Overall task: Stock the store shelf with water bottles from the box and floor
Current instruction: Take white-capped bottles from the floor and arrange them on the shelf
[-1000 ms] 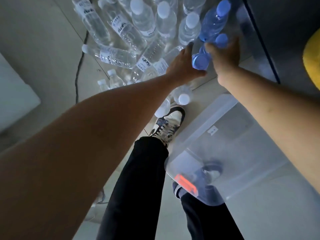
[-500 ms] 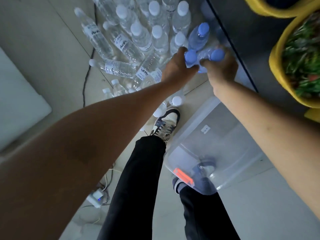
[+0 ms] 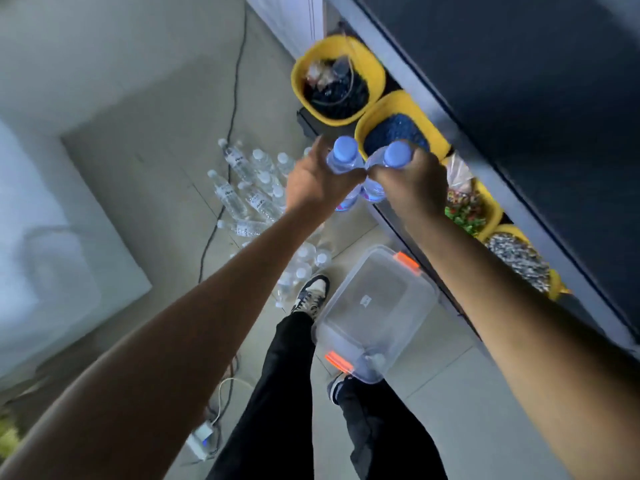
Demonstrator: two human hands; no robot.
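Smooth grey floor (image 3: 156, 174); clear blue-capped bottles (image 3: 344, 160) in left hand (image 3: 313, 185), right hand (image 3: 412, 181)

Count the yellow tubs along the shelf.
4, in a row: the farthest tub, the blue-filled tub behind the held bottles, the third tub by the right hand, the nearest tub. Others may be hidden.

The light is dim, cool and bluish-grey, with soft shadows. The shelf (image 3: 519, 81) reads as a near-black slab. Motion blur smears the yellow tubs (image 3: 337, 46) and the shelf edge; the blue-capped bottles (image 3: 344, 157) at centre are sharper. Wide-angle distortion bends the floor (image 3: 145, 161) lines and stretches the forearms (image 3: 156, 358) toward the corners.
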